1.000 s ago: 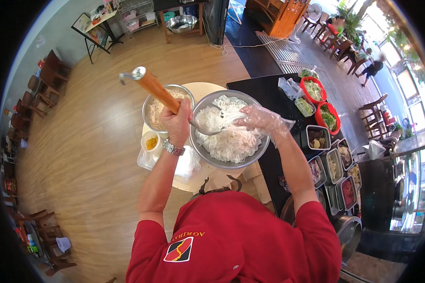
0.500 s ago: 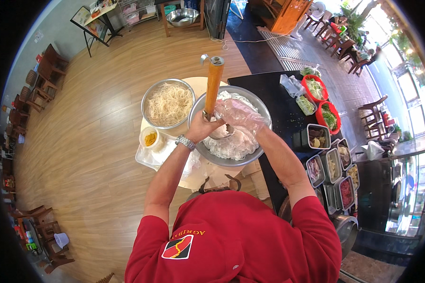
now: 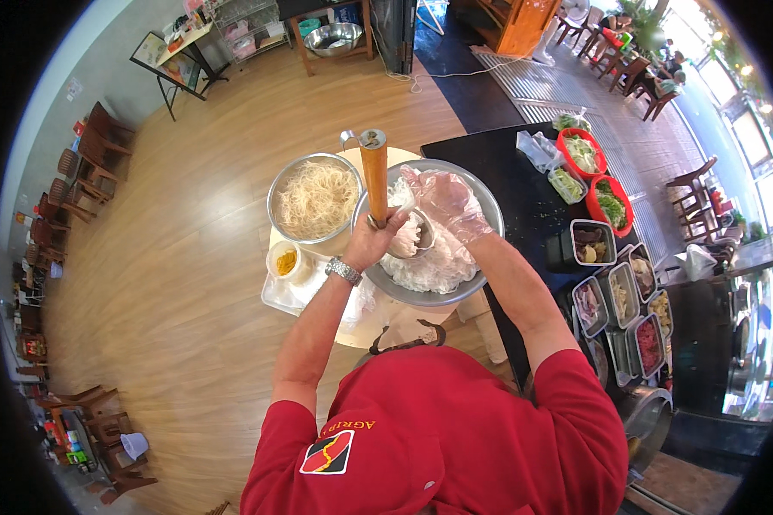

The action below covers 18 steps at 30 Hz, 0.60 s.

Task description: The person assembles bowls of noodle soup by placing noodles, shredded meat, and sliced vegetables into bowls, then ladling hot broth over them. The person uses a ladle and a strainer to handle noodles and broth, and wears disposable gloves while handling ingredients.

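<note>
My left hand (image 3: 372, 242) grips the wooden handle of a noodle strainer (image 3: 374, 176), whose hooked end points up. Its round metal basket, holding white rice noodles (image 3: 406, 238), sits over a large metal bowl (image 3: 491, 206). More white noodles (image 3: 442, 264) fill that bowl. In a clear plastic glove, my right hand (image 3: 445, 199) rests over the noodles just beyond the basket, its fingers stretched toward the left. Its palm side is hidden, as is the lower part of the basket.
Left of the bowl stand another metal bowl of thin pale noodles (image 3: 316, 199) and a tub of yellow food (image 3: 287, 261) on a round table. A black table (image 3: 511, 202) at right carries red baskets (image 3: 610, 204) of greens and several metal containers (image 3: 647, 343) of ingredients.
My right hand has moved off the strainer basket to its far side, uncovering the noodles inside. The strainer's handle has tipped slightly left, with my left hand still around it.
</note>
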Each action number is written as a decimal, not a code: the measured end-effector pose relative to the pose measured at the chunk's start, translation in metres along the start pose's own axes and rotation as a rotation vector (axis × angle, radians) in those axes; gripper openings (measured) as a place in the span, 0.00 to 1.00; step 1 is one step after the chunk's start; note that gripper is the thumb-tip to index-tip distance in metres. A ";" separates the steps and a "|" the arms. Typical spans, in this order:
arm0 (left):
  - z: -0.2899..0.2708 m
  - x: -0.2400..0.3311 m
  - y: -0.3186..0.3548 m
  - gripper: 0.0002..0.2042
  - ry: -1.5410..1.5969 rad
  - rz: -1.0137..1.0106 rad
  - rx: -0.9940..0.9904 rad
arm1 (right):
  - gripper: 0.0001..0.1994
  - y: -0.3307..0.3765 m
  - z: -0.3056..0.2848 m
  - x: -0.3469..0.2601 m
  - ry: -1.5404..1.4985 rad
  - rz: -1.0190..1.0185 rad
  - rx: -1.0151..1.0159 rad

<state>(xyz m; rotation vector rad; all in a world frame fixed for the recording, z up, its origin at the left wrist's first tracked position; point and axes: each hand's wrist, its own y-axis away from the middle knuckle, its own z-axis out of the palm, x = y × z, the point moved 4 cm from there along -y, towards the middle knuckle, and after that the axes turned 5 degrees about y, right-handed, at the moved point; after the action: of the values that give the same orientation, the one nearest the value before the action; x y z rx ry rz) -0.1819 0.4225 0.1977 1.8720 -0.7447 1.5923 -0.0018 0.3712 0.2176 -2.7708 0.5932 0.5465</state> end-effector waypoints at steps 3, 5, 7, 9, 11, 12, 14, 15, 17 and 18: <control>-0.002 -0.010 0.003 0.18 -0.011 -0.019 -0.003 | 0.32 -0.015 -0.004 0.024 0.155 0.013 -0.040; -0.009 -0.020 0.008 0.17 -0.034 -0.039 0.011 | 0.34 -0.020 -0.019 0.055 -0.053 0.305 -0.017; -0.018 -0.027 0.005 0.16 0.014 -0.023 -0.026 | 0.33 -0.013 -0.026 0.072 -0.071 0.335 -0.065; -0.024 -0.029 0.001 0.14 0.022 0.101 -0.016 | 0.26 -0.005 -0.022 0.077 -0.118 0.295 -0.170; -0.033 -0.030 -0.004 0.12 -0.020 0.099 -0.059 | 0.22 0.003 -0.011 0.069 -0.060 0.098 -0.206; -0.036 -0.030 -0.005 0.11 -0.075 0.072 -0.073 | 0.20 0.008 -0.003 0.062 -0.153 0.008 -0.209; -0.038 -0.029 -0.006 0.11 -0.067 -0.027 -0.047 | 0.19 0.016 0.015 0.044 -0.164 -0.156 -0.288; -0.036 -0.029 -0.006 0.11 -0.075 -0.079 -0.034 | 0.19 0.020 0.028 0.032 -0.079 -0.228 -0.355; -0.031 -0.024 -0.006 0.10 0.066 -0.045 0.035 | 0.19 0.033 0.046 0.010 -0.017 -0.319 -0.445; -0.027 -0.023 -0.006 0.10 0.128 -0.024 0.071 | 0.18 0.037 0.054 0.001 0.034 -0.352 -0.503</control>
<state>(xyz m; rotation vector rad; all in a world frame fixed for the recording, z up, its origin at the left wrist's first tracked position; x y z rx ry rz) -0.1989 0.4474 0.1786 1.8013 -0.6154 1.7257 -0.0340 0.3555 0.1624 -3.2500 -0.0504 0.6367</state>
